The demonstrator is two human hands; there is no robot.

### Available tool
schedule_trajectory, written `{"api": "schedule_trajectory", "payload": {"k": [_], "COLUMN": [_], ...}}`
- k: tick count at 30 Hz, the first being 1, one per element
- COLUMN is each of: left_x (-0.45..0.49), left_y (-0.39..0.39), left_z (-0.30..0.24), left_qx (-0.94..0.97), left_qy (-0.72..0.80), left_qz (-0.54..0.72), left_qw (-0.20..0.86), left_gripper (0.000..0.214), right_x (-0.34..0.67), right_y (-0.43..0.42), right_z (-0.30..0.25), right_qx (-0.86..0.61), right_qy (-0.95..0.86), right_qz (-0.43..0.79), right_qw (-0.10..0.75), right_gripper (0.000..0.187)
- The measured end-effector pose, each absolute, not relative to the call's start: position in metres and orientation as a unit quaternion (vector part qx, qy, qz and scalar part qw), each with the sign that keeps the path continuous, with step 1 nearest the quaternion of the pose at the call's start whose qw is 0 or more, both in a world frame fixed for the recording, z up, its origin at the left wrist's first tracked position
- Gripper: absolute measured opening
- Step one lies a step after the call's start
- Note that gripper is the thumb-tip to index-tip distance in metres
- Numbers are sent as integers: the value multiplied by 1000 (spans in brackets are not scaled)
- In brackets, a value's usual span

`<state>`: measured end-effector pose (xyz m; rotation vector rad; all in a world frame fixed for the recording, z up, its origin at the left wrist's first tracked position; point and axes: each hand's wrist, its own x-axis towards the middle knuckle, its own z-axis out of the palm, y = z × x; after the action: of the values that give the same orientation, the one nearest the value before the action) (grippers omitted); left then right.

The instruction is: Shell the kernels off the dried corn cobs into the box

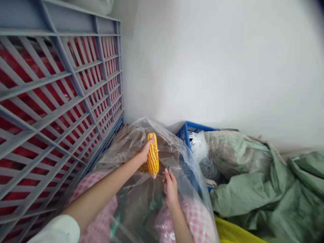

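Corn (153, 157) over clear plastic (133, 206), white wall (215, 67)

"Where do we look from?"
"Our one view sits on the head, facing forward and down over the left hand (146, 151) and right hand (170, 186)."
"How near are we?"
"Close beside the crate (78, 84) at our left, the wall (215, 67) filling our upper right."

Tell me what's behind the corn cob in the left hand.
Yellow kernels show behind the corn cob, with clear plastic around them. The cob and left forearm cover part of the kernels, so their full spread can't be seen.
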<state>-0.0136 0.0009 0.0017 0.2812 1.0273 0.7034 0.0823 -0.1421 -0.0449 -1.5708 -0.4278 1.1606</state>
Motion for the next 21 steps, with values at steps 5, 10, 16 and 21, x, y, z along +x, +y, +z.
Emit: {"api": "schedule_trajectory", "payload": {"k": [5, 10, 16, 21], "left_x": [-16, -5, -4, 3], "left_y": [-2, -3, -3, -3], "left_z": [-12, -5, -6, -9], "left_qx": [102, 97, 140, 194], "left_qy": [457, 439, 491, 509], "left_qz": [328, 334, 425, 455], "left_qw": [820, 828, 748, 704], "left_gripper": [43, 48, 43, 40], "right_x": [65, 76, 114, 117], "right_y": [-136, -126, -111, -80], "right_z": [-45, -3, 69, 35], "right_qx": [-674, -668, -698, -685], "right_qy": [-128, -132, -256, -244], "right_qz": [480, 437, 373, 420], "right_qw": [546, 588, 555, 543], "right_gripper": [33, 38, 37, 36]}}
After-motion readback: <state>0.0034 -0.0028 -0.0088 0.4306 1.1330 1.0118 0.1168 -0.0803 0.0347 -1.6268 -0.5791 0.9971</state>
